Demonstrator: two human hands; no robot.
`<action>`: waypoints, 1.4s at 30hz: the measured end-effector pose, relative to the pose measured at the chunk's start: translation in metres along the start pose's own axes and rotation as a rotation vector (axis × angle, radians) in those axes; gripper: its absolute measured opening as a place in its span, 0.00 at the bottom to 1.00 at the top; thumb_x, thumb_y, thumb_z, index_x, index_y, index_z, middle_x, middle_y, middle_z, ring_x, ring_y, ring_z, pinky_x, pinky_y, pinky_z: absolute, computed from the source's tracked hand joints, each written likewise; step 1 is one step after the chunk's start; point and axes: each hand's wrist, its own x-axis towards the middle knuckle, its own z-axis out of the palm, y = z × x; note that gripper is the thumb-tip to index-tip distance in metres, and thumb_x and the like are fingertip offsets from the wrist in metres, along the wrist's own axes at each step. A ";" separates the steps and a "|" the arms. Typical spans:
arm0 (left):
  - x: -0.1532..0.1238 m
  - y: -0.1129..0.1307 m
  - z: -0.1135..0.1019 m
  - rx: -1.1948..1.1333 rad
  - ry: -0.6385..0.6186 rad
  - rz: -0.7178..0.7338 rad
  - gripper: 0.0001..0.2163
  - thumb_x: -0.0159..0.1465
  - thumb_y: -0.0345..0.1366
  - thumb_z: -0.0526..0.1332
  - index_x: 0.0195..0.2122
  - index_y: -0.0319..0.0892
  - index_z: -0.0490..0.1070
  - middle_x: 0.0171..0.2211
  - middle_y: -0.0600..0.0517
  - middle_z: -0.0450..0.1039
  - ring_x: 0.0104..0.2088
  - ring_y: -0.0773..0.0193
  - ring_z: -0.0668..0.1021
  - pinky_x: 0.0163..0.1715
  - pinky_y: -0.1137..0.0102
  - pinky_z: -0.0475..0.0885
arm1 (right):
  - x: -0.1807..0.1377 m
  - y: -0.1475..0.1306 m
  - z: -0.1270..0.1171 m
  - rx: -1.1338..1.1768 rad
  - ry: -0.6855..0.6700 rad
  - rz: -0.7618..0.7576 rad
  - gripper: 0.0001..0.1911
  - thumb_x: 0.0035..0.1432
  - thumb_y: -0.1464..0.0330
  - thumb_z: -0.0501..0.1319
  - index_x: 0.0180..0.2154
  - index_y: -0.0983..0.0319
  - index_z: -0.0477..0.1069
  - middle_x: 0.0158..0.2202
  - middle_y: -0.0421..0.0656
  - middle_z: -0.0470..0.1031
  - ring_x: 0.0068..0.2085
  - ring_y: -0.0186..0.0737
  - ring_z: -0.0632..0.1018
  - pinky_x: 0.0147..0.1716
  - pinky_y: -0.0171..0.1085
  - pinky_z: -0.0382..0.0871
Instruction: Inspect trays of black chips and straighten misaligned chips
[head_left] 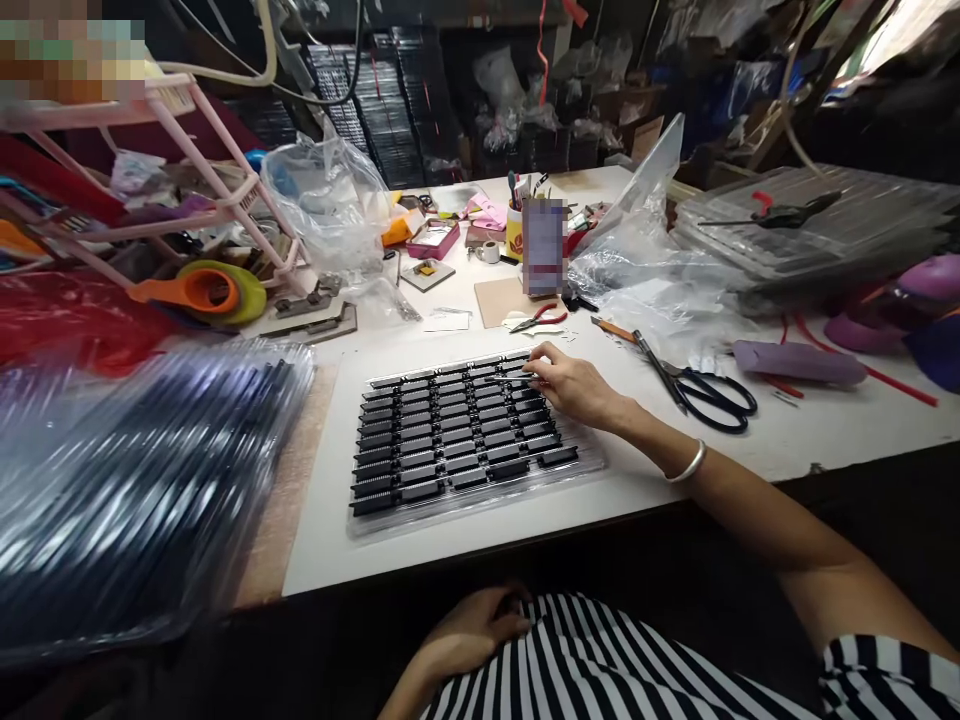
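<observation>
A clear plastic tray (480, 515) lies on the white tabletop, filled with rows of small black comb-edged parts (454, 436). Over its upper right corner, my right hand (564, 384) is closed in a pinch. A thin pair of tweezers (507, 379) sticks out leftward from those fingers, low over the top rows; whether the tips touch a part is too small to tell. My left hand (471, 632) rests in my lap against the striped shirt, holding nothing visible, thumb and forefinger apart. Some of its fingertips are lost in shadow.
Stacked filled trays (172, 480) stand at the left edge. Black-handled scissors (712, 398), a utility knife (615, 332) and red-handled pliers (541, 318) lie right of and behind the tray. A tape dispenser (202, 290), a pink rack (225, 205) and plastic bags (330, 200) crowd the back.
</observation>
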 end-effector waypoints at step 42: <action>-0.027 0.080 -0.025 0.264 1.038 0.678 0.16 0.63 0.28 0.57 0.52 0.48 0.70 0.43 0.48 0.75 0.45 0.60 0.75 0.46 0.62 0.72 | -0.099 -0.109 0.003 1.032 0.219 0.033 0.15 0.67 0.69 0.48 0.54 0.56 0.60 0.41 0.44 0.73 0.37 0.35 0.75 0.34 0.34 0.73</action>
